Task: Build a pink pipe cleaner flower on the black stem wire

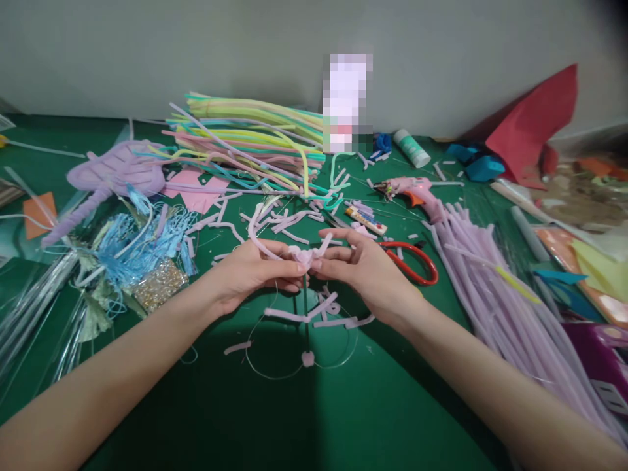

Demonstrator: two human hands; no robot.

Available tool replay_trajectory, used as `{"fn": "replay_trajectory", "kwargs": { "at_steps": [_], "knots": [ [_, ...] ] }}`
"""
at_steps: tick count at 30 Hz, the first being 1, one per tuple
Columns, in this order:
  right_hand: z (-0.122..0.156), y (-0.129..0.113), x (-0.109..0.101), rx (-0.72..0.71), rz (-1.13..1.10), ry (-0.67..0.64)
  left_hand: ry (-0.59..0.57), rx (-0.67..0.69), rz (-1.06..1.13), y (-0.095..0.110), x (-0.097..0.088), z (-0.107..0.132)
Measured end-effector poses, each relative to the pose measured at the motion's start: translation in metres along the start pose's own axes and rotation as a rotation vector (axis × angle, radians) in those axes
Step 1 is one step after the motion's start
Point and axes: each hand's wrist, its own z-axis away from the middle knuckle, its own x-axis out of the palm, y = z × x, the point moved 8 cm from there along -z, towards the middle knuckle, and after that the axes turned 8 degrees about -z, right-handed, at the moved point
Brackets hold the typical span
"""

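Observation:
In the head view my left hand (265, 265) and my right hand (360, 261) meet over the middle of the table. Both pinch a pale lilac pipe cleaner (304, 256), folded into a small bunch between the fingertips. One long end curves up over my left fingers, and a shorter end sticks up by the right. A thin green stem (307, 294) runs down from under the fingers towards a small lilac tuft (307, 358). Thin clear wire (275, 378) loops around the tuft on both sides. Cut lilac pieces (287, 315) lie just below my hands.
A bundle of coloured pipe cleaners (245, 131) lies at the back. Red-handled scissors (417, 265), a pink glue gun (415, 191) and a lilac pipe-cleaner bundle (490, 294) are on the right. Blue tassels (142, 235) and a lilac leaf-like piece (118, 167) lie left.

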Motion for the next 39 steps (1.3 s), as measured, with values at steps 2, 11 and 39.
{"fn": "replay_trajectory", "kwargs": {
  "at_steps": [2,11,39],
  "knots": [
    [0.001,-0.002,-0.001,-0.016,0.0,0.022,-0.003,-0.001,0.002,0.0,0.0,0.0],
    [0.001,-0.002,-0.003,0.003,-0.049,0.083,0.005,0.017,0.008,0.001,0.0,-0.002],
    [0.005,0.021,0.005,0.311,-0.033,-0.178,-0.069,-0.01,-0.077,-0.005,0.001,0.0]
  ]
}}
